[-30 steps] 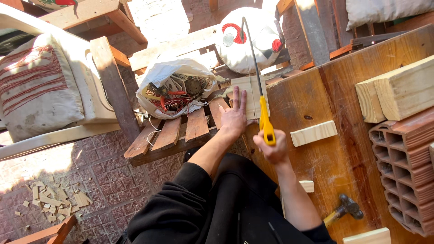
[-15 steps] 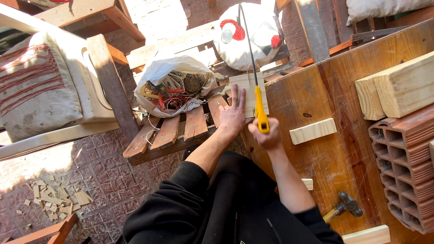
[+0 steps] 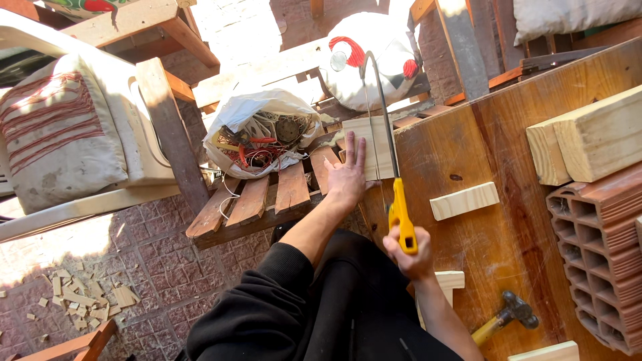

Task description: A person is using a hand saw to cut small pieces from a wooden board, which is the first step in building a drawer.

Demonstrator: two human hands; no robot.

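The right hand (image 3: 409, 257) is clenched around the yellow plastic handle of a thin-framed hand saw (image 3: 391, 167), and the long axis of the saw runs away from the person, from the handle near the body up toward the white sack with red marks (image 3: 371, 57) at the far end. The pale flat wooden board (image 3: 374, 144) lies under the blade, on the edge of the brown wooden workbench (image 3: 508, 154), and the blade crosses it close to its right side. The board lies beyond the grip, in line with the saw, so the stroke goes along this same axis. The left hand (image 3: 348, 177) is flat and spread, palm down, pressing on the board just to the left of the blade; it grasps nothing, and its fingers are near the blade but apart from it. This left hand is nearer to the board than the right one. A small pale wooden block (image 3: 465, 200) rests on the bench to the right of the saw, and a hammer with a yellow handle (image 3: 505, 319) lies nearer to the person
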